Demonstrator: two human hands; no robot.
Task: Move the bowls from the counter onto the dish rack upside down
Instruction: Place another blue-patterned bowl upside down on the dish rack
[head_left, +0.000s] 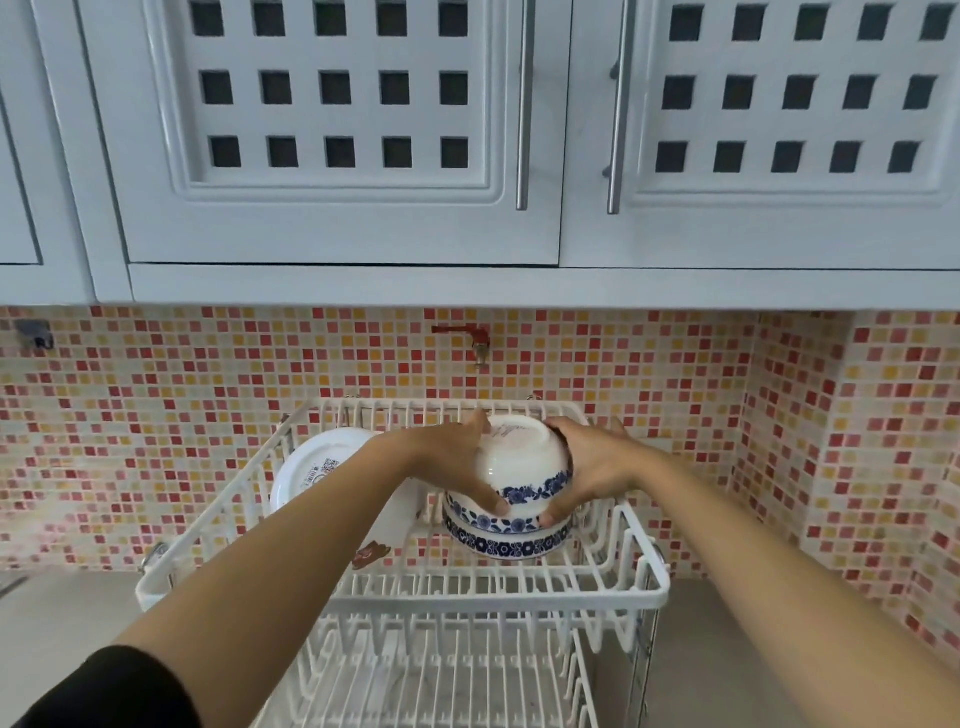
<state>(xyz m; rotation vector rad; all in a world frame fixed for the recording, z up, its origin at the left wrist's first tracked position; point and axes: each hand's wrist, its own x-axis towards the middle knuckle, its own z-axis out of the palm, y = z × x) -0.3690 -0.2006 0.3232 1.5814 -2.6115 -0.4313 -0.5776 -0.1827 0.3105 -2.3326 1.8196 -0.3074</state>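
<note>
Two hands clasp one inverted white ceramic bowl with a blue floral rim band (522, 467), held between them: the left hand (457, 457) grips its left flank, the right hand (592, 467) its right flank. The bowl sits foot-up on a second inverted blue-patterned bowl (506, 540) in the upper tier of the white wire dish rack (405, 597). A white plate (317, 462) stands on edge at the rack's left, behind the left forearm.
</note>
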